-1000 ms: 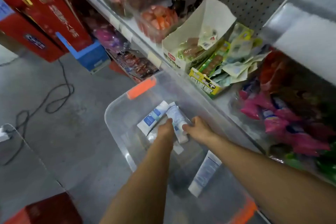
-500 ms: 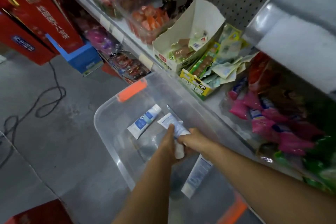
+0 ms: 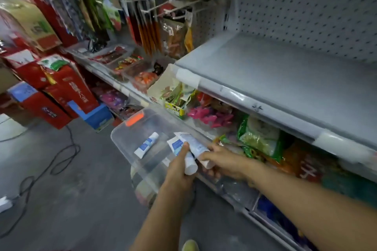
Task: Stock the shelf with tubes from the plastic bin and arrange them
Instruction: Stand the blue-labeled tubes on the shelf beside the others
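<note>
The left hand (image 3: 179,169) is gripping one tube (image 3: 177,145) and the right hand (image 3: 223,162) is gripping a second tube (image 3: 192,143) above the plastic bin (image 3: 122,144), both tubes running side by side, caps pointing back at the person. A third tube (image 3: 146,144) is lying slantwise in the bin, cap toward the shelf (image 3: 285,75)

our left hand (image 3: 179,171) and right hand (image 3: 224,164) are bare, and so are both forearms behind them, uncovered all the way to the bottom of the view. the rounded toe of our yellow-green shoe (image 3: 190,246) shows on the grey concrete floor (image 3: 81,199).
</note>
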The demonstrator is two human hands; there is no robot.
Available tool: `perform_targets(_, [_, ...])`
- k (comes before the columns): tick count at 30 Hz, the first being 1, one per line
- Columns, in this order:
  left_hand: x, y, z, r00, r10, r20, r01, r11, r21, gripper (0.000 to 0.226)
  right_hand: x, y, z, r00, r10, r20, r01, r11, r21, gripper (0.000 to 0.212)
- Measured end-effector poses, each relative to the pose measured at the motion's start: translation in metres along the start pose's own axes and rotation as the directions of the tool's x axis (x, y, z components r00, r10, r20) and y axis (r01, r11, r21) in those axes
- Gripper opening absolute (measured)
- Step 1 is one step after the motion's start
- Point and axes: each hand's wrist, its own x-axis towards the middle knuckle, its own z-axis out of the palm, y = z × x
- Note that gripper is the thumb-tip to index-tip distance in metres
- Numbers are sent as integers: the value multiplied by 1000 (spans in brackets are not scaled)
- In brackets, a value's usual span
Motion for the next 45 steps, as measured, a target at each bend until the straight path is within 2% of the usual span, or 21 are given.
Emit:
perform_targets(3, [-88,-39,40,983,101,154,-83,990,-118,46,-107,26,-14,997,-78,-28,80,991,108,12])
perform_targets(5, [-145,-71,69,961,186,204,-177,982,-64,35,-183,46,-25,990,-131,-56,137,984,111,12])
perform_targets(8, [-231,-121,120,933,275,231,-300,951,81,23,-290,77,-45,959,-237,-153,239,971,-7,2])
perform_targets(10, [-285,-152,154,904,313,291,-362,923,130,26,-354,94,-62,919,-303,-252,287,953,-96,9])
perform_targets(13, [-355,-189,200,839,351,416,-455,871,183,26,-439,116,-92,843,-340,-416,309,941,-141,15])
perform_targets(18, [-448,-229,279,678,414,607,-682,663,309,30,-563,139,-146,703,-378,-602,359,920,-158,21])
perform_targets(20, [-476,-238,307,632,388,671,-727,598,338,30,-605,145,-163,639,-399,-658,389,905,-171,16])
perform_targets(23, [-510,-252,342,576,366,731,-760,569,314,28,-656,150,-189,491,-442,-751,455,865,-211,17])
perform_targets(28, [-538,-266,392,577,336,744,-745,589,312,23,-714,143,-235,216,-445,-869,560,786,-263,18])
perform_targets(31, [-544,-269,420,549,302,779,-753,582,306,26,-733,134,-268,108,-430,-896,524,791,-316,21])
perform_targets(34, [-543,-273,442,468,295,833,-815,509,277,31,-739,125,-306,69,-403,-913,475,818,-325,25])
perform_targets(37, [-535,-270,461,384,284,879,-860,457,228,42,-732,116,-344,75,-365,-928,404,862,-307,34])
perform_targets(45, [-495,-255,496,276,351,895,-941,288,177,62,-696,104,-422,60,-274,-960,153,953,-262,41])
